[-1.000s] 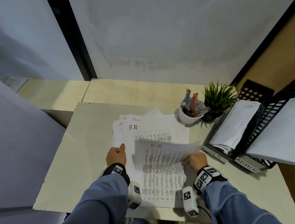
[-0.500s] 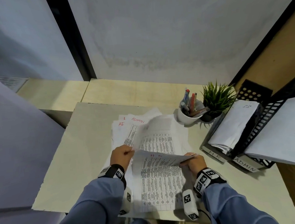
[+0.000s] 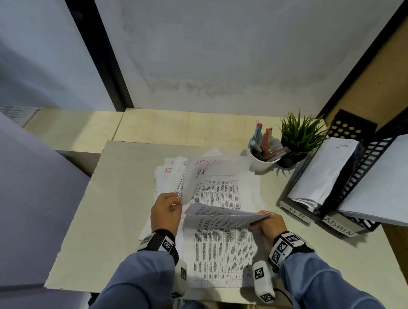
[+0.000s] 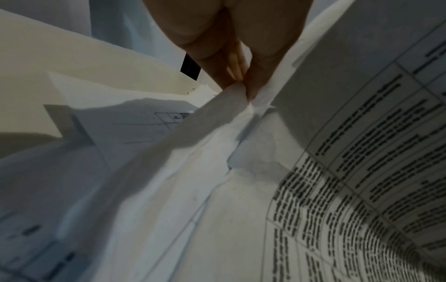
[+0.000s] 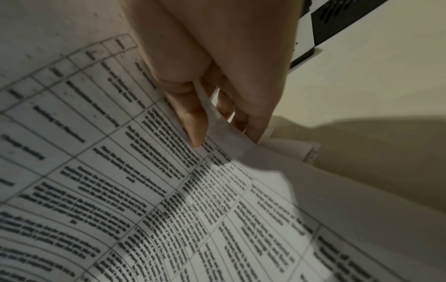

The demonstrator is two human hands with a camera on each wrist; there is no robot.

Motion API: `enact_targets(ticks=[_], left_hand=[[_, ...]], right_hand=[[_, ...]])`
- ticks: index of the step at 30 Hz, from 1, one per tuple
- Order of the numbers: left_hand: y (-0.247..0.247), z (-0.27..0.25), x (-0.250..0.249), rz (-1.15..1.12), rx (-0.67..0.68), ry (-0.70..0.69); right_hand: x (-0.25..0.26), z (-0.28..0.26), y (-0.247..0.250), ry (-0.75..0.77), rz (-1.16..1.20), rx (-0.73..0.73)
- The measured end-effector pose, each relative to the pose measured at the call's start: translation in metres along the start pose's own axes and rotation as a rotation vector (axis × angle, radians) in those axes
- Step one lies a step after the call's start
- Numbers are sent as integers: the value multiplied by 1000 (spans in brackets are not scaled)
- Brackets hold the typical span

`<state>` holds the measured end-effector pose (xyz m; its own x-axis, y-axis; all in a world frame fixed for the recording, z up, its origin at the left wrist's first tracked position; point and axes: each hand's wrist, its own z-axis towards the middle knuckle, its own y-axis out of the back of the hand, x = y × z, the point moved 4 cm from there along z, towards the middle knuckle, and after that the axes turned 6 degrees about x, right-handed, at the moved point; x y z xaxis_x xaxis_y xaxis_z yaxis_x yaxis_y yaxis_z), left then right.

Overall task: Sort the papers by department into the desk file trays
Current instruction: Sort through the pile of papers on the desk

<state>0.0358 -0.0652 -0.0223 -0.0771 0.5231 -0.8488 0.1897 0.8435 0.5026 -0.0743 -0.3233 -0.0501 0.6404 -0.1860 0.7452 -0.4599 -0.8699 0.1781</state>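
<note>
Here the left hand (image 3: pixel 165 213) pinches the edge of the HR sheet (image 3: pixel 215 178), lifted off the paper pile (image 3: pixel 167 172) mid-desk; the right hand (image 3: pixel 269 223) grips another printed sheet (image 3: pixel 218 218).

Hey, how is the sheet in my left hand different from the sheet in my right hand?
The sheet in the left hand, marked HR, is peeled up by its left edge and curls over the pile on the desk. The sheet in the right hand is held low, nearly edge-on to the head camera, and its heading cannot be read. Both are white printed tables, each pinched at one edge.
</note>
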Motion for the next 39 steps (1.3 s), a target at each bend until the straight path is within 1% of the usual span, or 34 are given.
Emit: enact_targets(ticks=[1, 3, 6, 8, 10, 13, 14, 15, 17, 18, 19, 21, 23, 25, 27, 28, 29, 30, 31, 33, 35, 37, 39], left_hand=[[0, 0, 0, -22, -8, 9], [-3, 0, 2, -121, 35, 76], [-10, -1, 3, -242, 162, 160], [-14, -1, 4, -272, 230, 200], [-18, -2, 5, -321, 277, 268], [-20, -5, -5, -351, 316, 386], [-19, -7, -12, -353, 317, 393], [-22, -7, -14, -413, 313, 391], [-26, -10, -22, -548, 338, 402], [-28, -12, -29, -577, 364, 408], [-28, -10, -38, -561, 392, 356], [-25, -11, -63, -541, 394, 228], [-18, -10, -86, -422, 353, 49], [-9, -11, -110, -358, 261, -78], [0, -15, -128, -415, 166, -137], [1, -15, -129, -455, 130, -133], [3, -17, -130, -478, 106, -132], [1, -18, -125, -463, 97, -113], [-3, -20, -119, -425, 110, -78], [-18, -23, -96, -285, 190, 16], [-31, -28, -72, -253, 238, 153], [-36, -34, -64, -348, 228, 248], [-34, -33, -76, -387, 196, 211]], right_hand=[[-1, 1, 0, 5, 19, -6], [1, -2, 1, -6, 38, -5], [3, -5, 7, -23, -18, -29], [9, -7, 11, 5, -69, -72], [14, -4, 11, 37, -142, -73], [14, 1, 14, 10, -110, -58], [15, -2, 13, 2, -71, -51], [15, -3, 12, 15, 11, -61], [24, -12, 6, 57, 299, -74], [34, -18, 3, 90, 424, -58], [43, -21, 0, 127, 494, -37], [65, -27, -2, 179, 478, 5], [90, -37, 2, 279, 396, 0], [117, -52, 7, 446, 327, -48], [139, -75, 11, 615, 350, -71], [146, -84, 12, 677, 364, -64], [148, -92, 12, 699, 360, -55], [146, -93, 11, 685, 329, -30], [138, -92, 7, 635, 288, -9], [112, -83, -3, 479, 186, 19], [83, -72, -8, 335, 138, 23], [72, -70, -6, 287, 177, 31], [80, -70, 3, 305, 228, 30]])
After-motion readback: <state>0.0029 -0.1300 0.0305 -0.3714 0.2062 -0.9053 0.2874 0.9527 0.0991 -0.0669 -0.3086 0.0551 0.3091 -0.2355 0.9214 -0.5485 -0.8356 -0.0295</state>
